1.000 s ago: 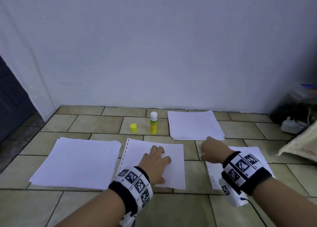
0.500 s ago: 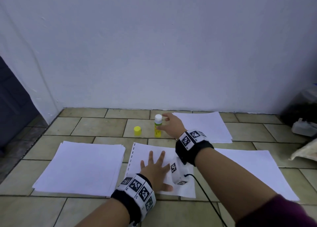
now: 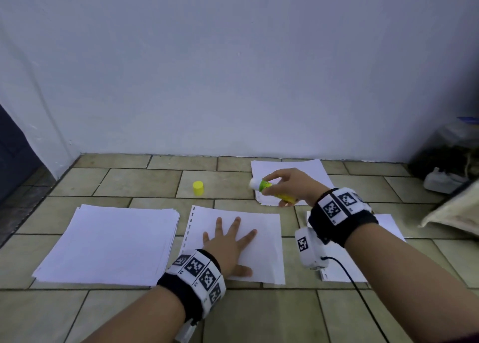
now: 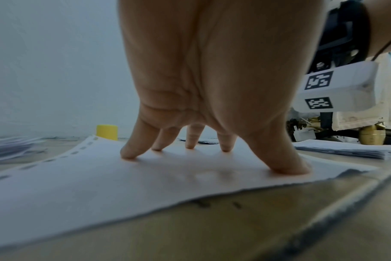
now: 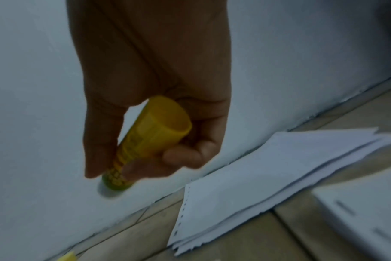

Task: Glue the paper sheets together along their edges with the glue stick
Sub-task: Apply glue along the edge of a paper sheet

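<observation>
My left hand [image 3: 228, 246] spread flat on the paper sheet [image 3: 261, 241], glue stick [image 3: 272, 190] pinched in my right hand [image 3: 290, 184], raised beyond it, yellow cap [image 3: 198, 188] ahead on the floor

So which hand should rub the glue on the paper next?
The right hand. Its fingers already hold the open glue stick above the floor, cap off. The left hand lies flat on the sheet, holding it in place.

Black wristbands [image 3: 342, 219] carry checkered marker tags; right one cabled.
</observation>
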Motion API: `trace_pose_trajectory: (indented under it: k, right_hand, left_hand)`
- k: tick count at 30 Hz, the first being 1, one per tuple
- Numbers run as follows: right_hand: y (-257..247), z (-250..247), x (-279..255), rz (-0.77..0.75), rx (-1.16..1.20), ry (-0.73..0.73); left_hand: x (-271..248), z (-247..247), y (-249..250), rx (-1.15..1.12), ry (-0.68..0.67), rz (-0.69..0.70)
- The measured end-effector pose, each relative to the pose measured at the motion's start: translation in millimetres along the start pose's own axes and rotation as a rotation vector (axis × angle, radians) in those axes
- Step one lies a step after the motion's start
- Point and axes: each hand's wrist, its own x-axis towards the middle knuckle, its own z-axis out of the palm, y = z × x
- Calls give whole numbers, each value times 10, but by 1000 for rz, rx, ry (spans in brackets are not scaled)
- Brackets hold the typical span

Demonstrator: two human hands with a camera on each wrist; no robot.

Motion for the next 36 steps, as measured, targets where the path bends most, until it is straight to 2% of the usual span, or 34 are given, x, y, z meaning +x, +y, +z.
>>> trace_pose_trajectory:
  k: [3,6,13,18,28,36]
  right_hand:
    - [74,-113,-102,22,-111,88]
    - [156,-137,-172,22,-73,85]
    - [283,-53,-224,-98,-59,255]
    - [381,70,-253,-174,39,300]
    - [410,267,-275,-242,-121,280]
    - [387,317,-510,-266,-265,170]
  left_hand:
    - [-12,-1,15,4,2,-6]
    - [-16,-4,15,0,5,-8]
    - [-33,-63,58,-37,11,-18]
    - [-16,-59,88,-24,25,-34]
    - [-56,-69,101,-14,37,-40]
    - [-52,-52,98,-13,31,-44]
